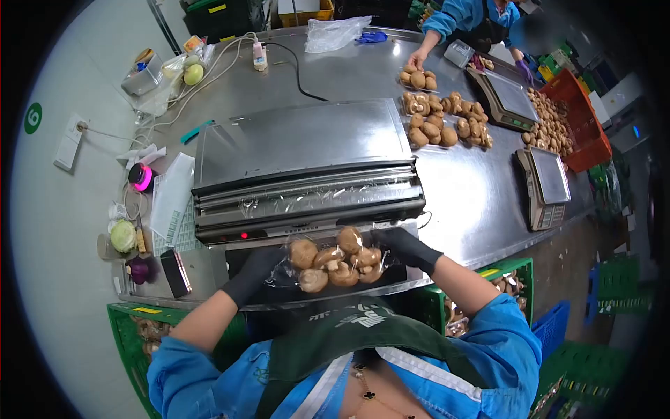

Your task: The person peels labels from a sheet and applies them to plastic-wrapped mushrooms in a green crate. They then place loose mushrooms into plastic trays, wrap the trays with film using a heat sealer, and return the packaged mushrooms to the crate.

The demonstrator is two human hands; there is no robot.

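Observation:
A clear-wrapped pack of brown mushrooms (338, 262) is in front of me, at the near edge of the wrapping machine. My left hand (259, 271), in a dark glove, grips the pack's left end, where loose film bunches up. On the right end, my right hand (407, 248), gloved the same way, holds the film and the pack's edge; its fingertips are partly hidden. Just beyond the pack stands the film wrapping machine (307, 167) with a steel cover, a strip of film across its front and a red light.
Several packed mushroom trays (436, 129) lie at the back right, where a co-worker's hand (417, 59) touches one. Two scales (546, 178) and a red crate (586, 126) of mushrooms stand beyond. A phone (176, 272) and a cabbage (123, 236) lie left. Green crates (516, 271) flank me.

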